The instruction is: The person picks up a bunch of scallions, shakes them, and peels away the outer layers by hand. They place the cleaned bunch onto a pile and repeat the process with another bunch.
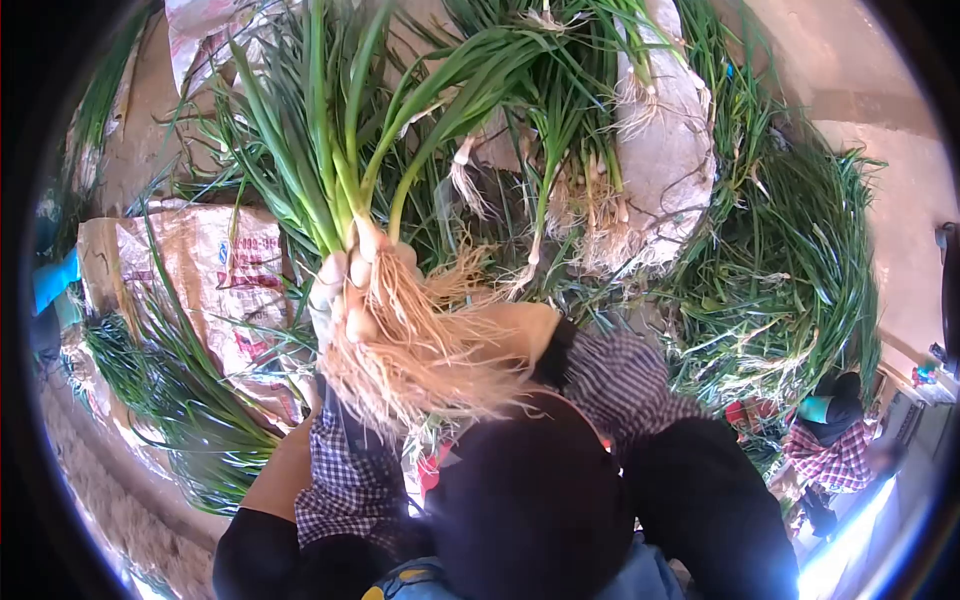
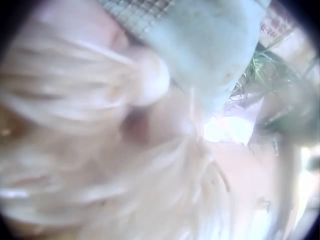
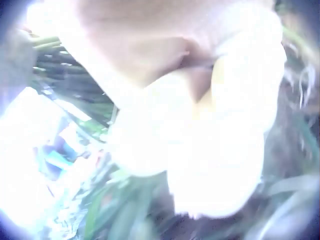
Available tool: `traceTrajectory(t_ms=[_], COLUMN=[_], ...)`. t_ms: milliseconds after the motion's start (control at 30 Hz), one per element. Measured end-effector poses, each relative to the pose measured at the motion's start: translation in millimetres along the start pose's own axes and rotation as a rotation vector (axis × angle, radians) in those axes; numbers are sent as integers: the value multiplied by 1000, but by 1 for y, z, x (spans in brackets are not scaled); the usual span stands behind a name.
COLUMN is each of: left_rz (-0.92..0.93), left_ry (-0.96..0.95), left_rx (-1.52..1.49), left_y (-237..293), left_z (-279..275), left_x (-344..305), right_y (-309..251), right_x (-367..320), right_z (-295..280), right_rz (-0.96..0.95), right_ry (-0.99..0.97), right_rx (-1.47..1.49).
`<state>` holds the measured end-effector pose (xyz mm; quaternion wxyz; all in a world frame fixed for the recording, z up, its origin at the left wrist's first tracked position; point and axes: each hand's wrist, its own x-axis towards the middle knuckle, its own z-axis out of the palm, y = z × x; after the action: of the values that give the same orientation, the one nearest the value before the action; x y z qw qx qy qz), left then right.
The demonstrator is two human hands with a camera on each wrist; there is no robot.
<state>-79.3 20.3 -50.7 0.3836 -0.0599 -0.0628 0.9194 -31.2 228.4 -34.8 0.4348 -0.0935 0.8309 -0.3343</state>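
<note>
A bunch of green garlic plants [image 1: 365, 240] stands upright before me, leaves upward and long pale roots hanging over my forearms. My left hand [image 1: 326, 285], in a pale glove, grips it at the bulbs' left side. In the left wrist view the glove [image 2: 210, 45] lies against blurred bulbs [image 2: 150, 80] and roots. From the right, my right forearm [image 1: 510, 335] reaches in under the roots, which hide the hand in the head view. The right wrist view shows my right hand [image 3: 200, 135] overexposed, fingers bent; I cannot tell what it holds.
Heaps of garlic plants [image 1: 790, 250] cover the ground at right. Several rooted plants lie by a pale sack [image 1: 665, 150]. A printed woven sack [image 1: 210, 270] is at left, with more leaves [image 1: 200, 420] below it. Another person [image 1: 835, 440] sits at far right.
</note>
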Motion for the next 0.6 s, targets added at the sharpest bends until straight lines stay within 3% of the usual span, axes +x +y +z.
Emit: traceTrajectory(t_ms=[33, 67, 100, 133, 200, 233, 267, 333, 367, 400, 467, 500, 533, 600], left_rz=[-50, 6, 59, 34, -47, -108, -132, -139, -151, -152, -197, -168, -146, -109], left_ry=[-50, 118, 287, 369, 523, 592, 516, 458, 598, 566, 653, 643, 602, 515], left_rx=[-8, 11, 40, 111, 315, 446, 477, 505, 506, 559, 541, 450, 440, 422], left_y=[3, 0, -3, -9, -26, -37, -39, -49, -54, -59, -54, -55, -55, -53], left_z=[-9, -14, -20, -18, -8, 2, -9, -18, -14, -4, -2, -1, 3, 12], left_x=[0, -8, -16, -13, -2, 7, 7, 7, 6, 12, 8, 9, 10, 13], right_y=[-2, 18, 30, 48, 69, 83, 96, 59, 57, 55, 28, 7, 28, 30], right_x=[-2, 23, 6, 7, 26, 38, 52, 50, 52, 54, 38, 22, 27, 22], right_z=[-1, -3, -31, -50, -64, -54, -45, -52, -36, -21, -27, -46, -43, -34], right_rz=[30, 431, 412, 706, 896, 809, 715, 677, 483, 290, 94, 433, 428, 197], right_ry=[-109, 159, 421, 597, 485, 486, 482, 404, 492, 571, 561, 347, 254, 253], right_rx=[14, -240, -333, 56, 197, 60, -82, 82, 18, -62, 103, 843, 899, 1064])
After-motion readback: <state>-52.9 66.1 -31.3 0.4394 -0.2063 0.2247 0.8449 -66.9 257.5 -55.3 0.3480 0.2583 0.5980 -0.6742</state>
